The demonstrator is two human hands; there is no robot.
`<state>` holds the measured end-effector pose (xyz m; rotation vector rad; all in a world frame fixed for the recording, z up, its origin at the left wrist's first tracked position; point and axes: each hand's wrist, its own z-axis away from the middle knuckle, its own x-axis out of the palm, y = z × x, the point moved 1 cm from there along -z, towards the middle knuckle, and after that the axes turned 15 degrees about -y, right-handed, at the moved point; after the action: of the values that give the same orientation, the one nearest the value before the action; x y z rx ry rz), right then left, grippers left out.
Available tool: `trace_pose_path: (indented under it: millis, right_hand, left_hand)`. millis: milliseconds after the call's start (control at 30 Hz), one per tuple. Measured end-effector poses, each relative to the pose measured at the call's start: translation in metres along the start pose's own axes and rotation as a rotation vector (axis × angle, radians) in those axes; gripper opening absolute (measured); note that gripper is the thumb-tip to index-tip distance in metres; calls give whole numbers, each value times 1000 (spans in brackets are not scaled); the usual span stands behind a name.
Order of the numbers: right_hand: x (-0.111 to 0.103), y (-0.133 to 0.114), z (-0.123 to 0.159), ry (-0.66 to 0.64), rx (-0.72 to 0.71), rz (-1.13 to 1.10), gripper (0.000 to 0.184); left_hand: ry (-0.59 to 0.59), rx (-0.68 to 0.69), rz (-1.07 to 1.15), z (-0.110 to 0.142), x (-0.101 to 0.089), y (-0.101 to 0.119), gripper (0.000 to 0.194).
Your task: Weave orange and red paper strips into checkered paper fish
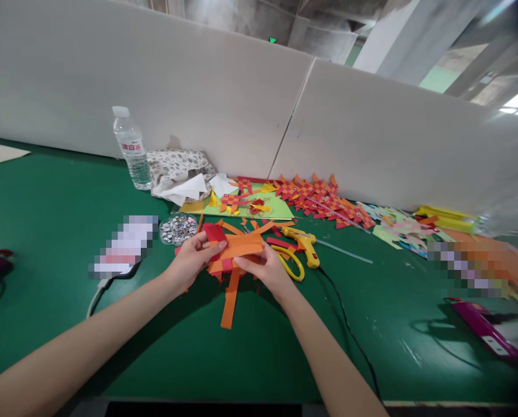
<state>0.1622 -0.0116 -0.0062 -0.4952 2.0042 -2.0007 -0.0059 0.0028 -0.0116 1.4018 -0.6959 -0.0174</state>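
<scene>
Over the middle of the green table, my left hand (193, 258) and my right hand (270, 269) hold woven orange and red paper strips (241, 246) between them. The left fingers and thumb pinch the red end on the left. My right thumb presses the orange part from the front, its other fingers partly hidden behind. One orange strip (230, 301) hangs down toward me. Loose orange and red scraps lie just behind the hands. Yellow-handled scissors (296, 266) rest beside my right hand, partly covered by it. A yellow glue gun (305, 243) lies a little farther right.
A container of googly eyes (178, 229) and a phone (126, 246) with a cable lie left. Behind stand a water bottle (132, 150) and a patterned pouch (178, 168). Woven paper fish (315, 197) are piled back right. A black cord runs to the front edge; purple power strip (487, 330) right.
</scene>
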Motion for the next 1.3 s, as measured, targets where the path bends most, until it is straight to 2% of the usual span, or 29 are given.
trace_pose_path:
  millis: [133, 300, 433, 533, 633, 767, 933, 1067, 1300]
  right_hand:
    - [-4, 2, -2, 26, 18, -48, 51]
    - [-11, 7, -5, 194, -16, -79, 51]
    - [-9, 2, -4, 261, -68, -75, 52]
    - [-4, -1, -3, 236, -71, -107, 54]
    - [1, 0, -4, 159, 10, -150, 57]
    - [7, 3, -4, 41, 83, -173, 47]
    - [5, 3, -3, 176, 16, -154, 33]
    - [2, 4, -5, 256, -39, -172, 30]
    - [7, 1, -1, 138, 6, -84, 31]
  left_hand:
    - [-13, -2, -64, 0, 1, -1, 35]
    - [24, -20, -143, 0, -1, -4, 36]
    - [40, -3, -150, -1, -1, -5, 37]
    - [99, 34, -127, -1, -2, -4, 37]
    - [151, 93, -128, -2, -2, -3, 34]
    - [108, 101, -173, 1, -1, -5, 33]
    - [68, -19, -245, 5, 2, -7, 28]
    - [46, -72, -251, 4, 1, -7, 23]
    - [27, -72, -259, 4, 0, -9, 21]
